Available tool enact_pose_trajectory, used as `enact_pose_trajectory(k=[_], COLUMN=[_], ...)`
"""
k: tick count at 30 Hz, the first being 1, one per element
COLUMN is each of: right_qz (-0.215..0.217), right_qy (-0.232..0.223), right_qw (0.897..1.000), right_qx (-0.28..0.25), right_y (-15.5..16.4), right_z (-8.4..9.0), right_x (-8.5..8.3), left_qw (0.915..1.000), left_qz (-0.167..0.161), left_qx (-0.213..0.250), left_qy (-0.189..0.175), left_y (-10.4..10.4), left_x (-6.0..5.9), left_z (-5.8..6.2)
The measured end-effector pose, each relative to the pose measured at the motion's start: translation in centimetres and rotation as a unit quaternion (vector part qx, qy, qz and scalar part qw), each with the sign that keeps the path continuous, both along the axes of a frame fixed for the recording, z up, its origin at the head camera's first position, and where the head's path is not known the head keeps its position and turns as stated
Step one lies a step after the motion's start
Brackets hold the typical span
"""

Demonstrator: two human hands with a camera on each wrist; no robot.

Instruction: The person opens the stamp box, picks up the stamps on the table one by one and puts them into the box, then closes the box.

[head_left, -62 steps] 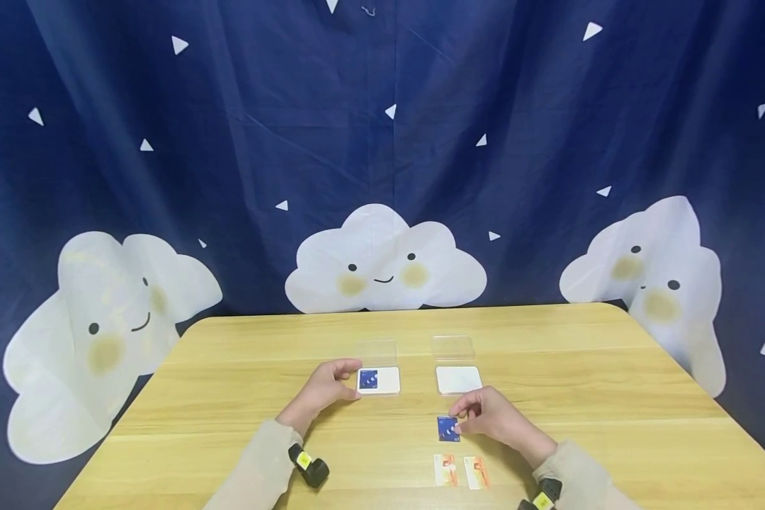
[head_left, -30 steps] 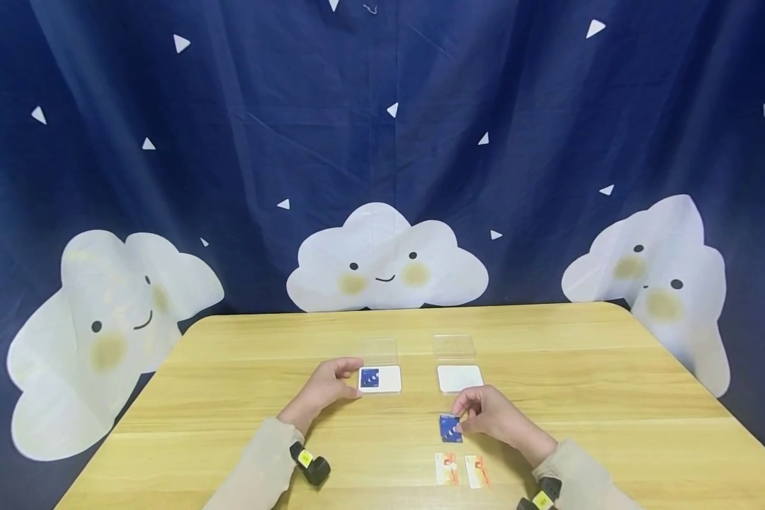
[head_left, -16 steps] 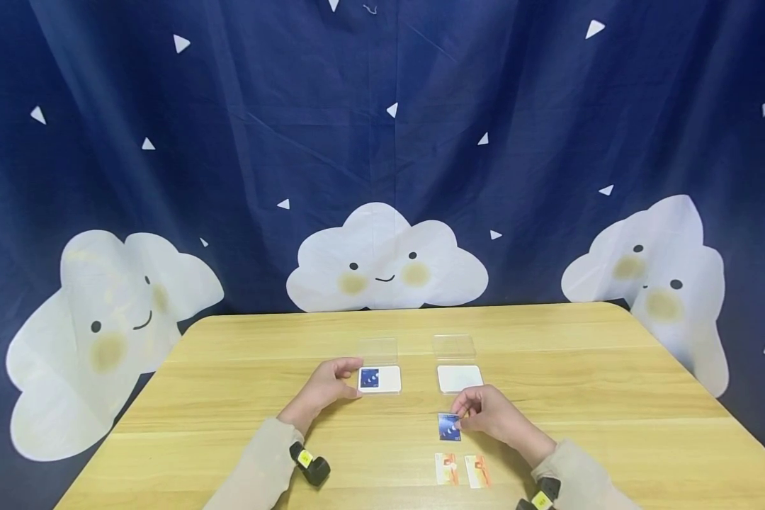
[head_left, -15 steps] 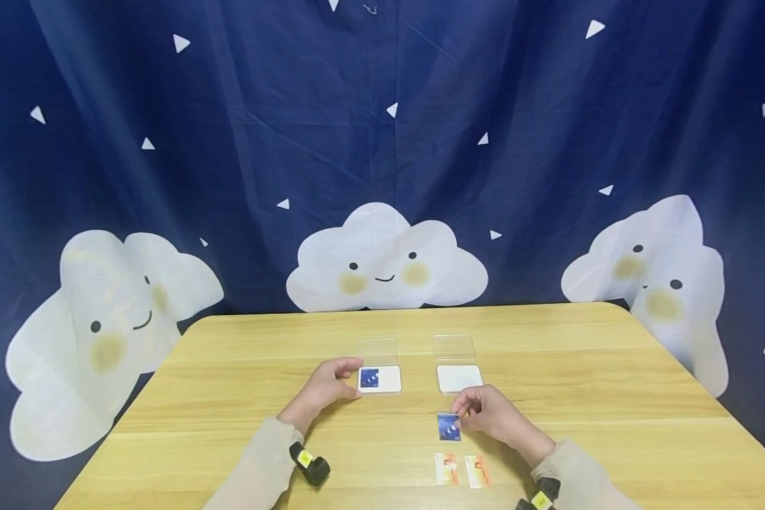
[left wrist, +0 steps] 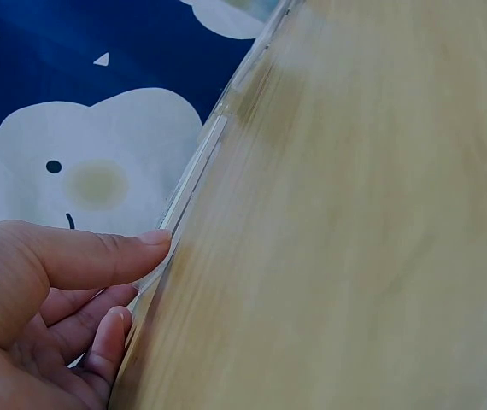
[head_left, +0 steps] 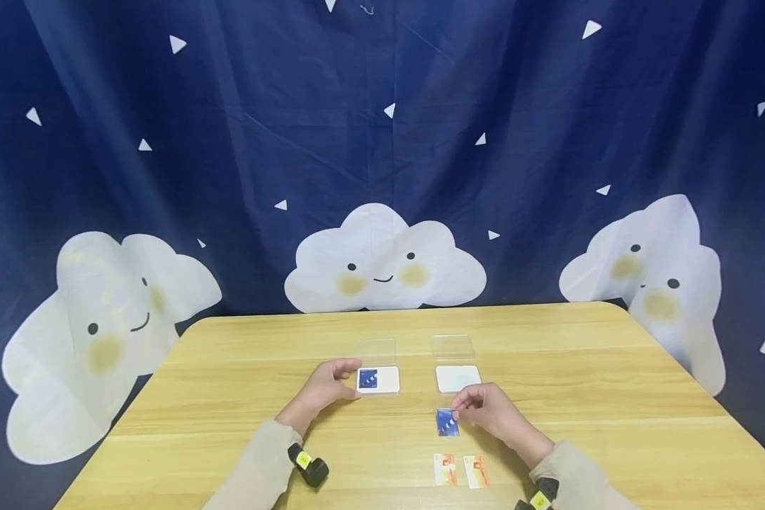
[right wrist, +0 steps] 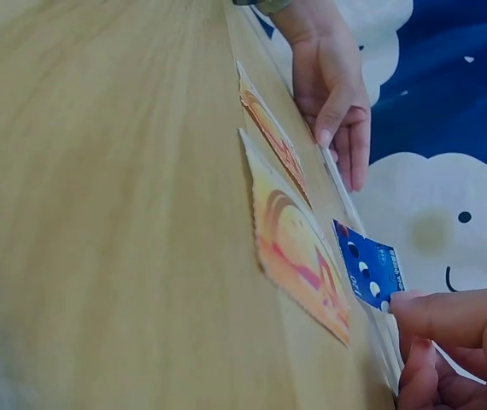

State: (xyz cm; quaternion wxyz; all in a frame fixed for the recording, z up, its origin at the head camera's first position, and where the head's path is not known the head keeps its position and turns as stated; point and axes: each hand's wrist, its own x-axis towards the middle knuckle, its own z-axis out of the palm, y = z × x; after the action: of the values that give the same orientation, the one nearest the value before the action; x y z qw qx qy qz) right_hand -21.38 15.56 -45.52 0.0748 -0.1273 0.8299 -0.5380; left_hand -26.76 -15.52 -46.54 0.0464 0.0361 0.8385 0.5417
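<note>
My right hand (head_left: 457,418) pinches a small blue stamp (head_left: 447,423) by its right edge, just above the wooden table (head_left: 242,397). In the right wrist view the blue stamp (right wrist: 367,272) hangs tilted from my fingertips (right wrist: 436,314). My left hand (head_left: 350,380) grips the left end of a flat white case (head_left: 385,380), which has another blue stamp (head_left: 367,379) lying in it. In the left wrist view my thumb (left wrist: 98,256) rests on the case's edge (left wrist: 196,184). A second, bare white case (head_left: 458,379) lies just beyond my right hand.
Two orange stamps (head_left: 445,469) (head_left: 475,472) lie side by side near the front edge, below my right hand. Two clear lids (head_left: 377,350) (head_left: 452,346) lie behind the cases. A dark blue curtain with white clouds (head_left: 382,262) hangs behind the table.
My right hand has raised the blue stamp slightly and carried it a little farther from me, toward the bare white case. The left hand has stayed on its case.
</note>
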Motion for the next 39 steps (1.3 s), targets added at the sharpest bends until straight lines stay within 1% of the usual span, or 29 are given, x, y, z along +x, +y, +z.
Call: enact_pose_trajectory(k=[6,15,19,28,39], right_qz=[-0.012,-0.002,0.006,0.019,0.01], right_qy=[-0.022,-0.043,-0.051,-0.042,-0.035], right_qw=[1.0,0.998,0.997,0.996,0.997], right_qx=[-0.014,-0.048,-0.066,-0.076,-0.065], right_y=[0.0,0.1,0.2,-0.3,-1.5], right_z=[0.3,0.3,0.6,1.5,2.5], right_x=[0.1,-0.1,-0.1,-0.4,-1.4], left_qw=[1.0,1.0,1.0,1.0,1.0], left_qz=[-0.002,0.001,0.001,-0.001,-0.002], left_qx=[0.0,-0.001,0.0,0.002,0.001], left_qy=[-0.002,-0.003,-0.004,-0.004,-0.002], left_y=[0.0,0.0,0.0,0.0,-0.1], left_x=[0.0,0.0,0.0,0.0,0.1], left_z=[-0.1,0.0,-0.1,-0.1,0.1])
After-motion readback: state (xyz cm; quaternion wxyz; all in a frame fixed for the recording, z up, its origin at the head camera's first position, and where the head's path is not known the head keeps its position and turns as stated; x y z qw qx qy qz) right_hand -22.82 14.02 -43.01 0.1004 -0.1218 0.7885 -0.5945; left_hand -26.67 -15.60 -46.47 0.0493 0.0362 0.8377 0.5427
